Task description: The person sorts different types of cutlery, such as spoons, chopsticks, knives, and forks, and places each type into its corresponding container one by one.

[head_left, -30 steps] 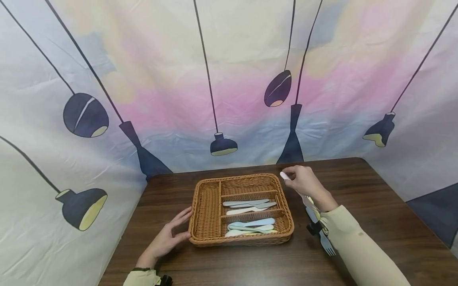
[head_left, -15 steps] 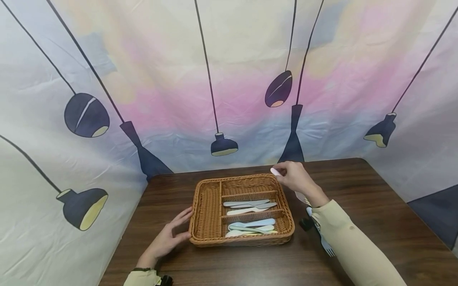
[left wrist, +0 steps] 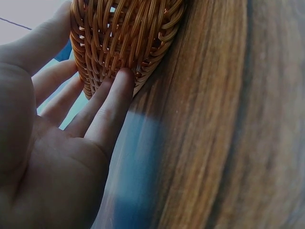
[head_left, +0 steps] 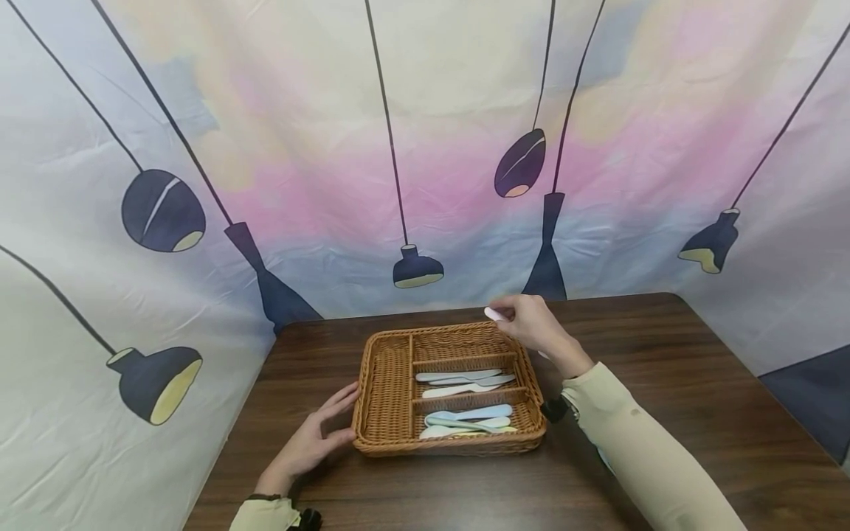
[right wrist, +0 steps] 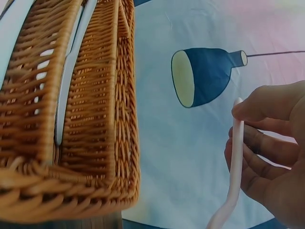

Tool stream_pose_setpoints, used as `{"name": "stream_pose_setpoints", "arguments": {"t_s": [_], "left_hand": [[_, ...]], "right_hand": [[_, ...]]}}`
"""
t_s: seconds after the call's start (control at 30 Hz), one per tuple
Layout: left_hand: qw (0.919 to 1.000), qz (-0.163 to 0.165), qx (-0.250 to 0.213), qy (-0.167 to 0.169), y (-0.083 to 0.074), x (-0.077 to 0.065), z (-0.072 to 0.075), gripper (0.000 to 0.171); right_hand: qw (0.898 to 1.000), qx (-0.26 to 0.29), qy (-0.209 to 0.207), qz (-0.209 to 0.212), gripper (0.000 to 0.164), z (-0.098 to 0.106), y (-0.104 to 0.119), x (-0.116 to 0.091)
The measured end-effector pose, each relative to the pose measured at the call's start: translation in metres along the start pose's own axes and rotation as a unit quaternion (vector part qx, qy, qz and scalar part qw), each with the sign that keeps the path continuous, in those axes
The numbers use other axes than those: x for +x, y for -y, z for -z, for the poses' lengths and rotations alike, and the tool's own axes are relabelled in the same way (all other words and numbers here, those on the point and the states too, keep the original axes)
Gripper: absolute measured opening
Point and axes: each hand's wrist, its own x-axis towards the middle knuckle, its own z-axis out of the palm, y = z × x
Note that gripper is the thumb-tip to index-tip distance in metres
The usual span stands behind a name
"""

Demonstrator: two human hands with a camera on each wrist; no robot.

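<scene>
A wicker cutlery basket [head_left: 385, 391] with several compartments sits on the table. My left hand [head_left: 307, 446] rests its extended fingers and thumb against the basket's left side; the left wrist view shows its fingertips touching the weave [left wrist: 119, 38]. Over the basket's back right corner, my right hand [head_left: 536, 324] pinches a pale pink fork [right wrist: 237, 152] by the handle between thumb and fingers. The fork's tined end is hidden behind the hand and wrist. Knives [head_left: 458, 377] lie in the middle right compartment. Spoons [head_left: 488, 413] fill the front right one.
The brown wooden table [head_left: 664, 383] reaches back to a fabric backdrop [head_left: 319, 184] printed with hanging lamps. A sliver of blue cutlery [head_left: 606, 460] peeks out beside the right sleeve, which hides most of it.
My right hand has carried the pink fork leftward, from beside the basket to over its back right corner. The right sleeve now covers the blue fork on the table. My left hand has stayed put.
</scene>
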Motion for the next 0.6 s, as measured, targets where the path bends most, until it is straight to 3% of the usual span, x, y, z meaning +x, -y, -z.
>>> {"name": "stream_pose_setpoints", "arguments": {"t_s": [0.6], "left_hand": [[0.9999, 0.003, -0.013, 0.002, 0.002, 0.000, 0.000, 0.063]], "right_hand": [[1.000, 0.006, 0.013, 0.026, 0.030, -0.018, 0.021, 0.015]]}}
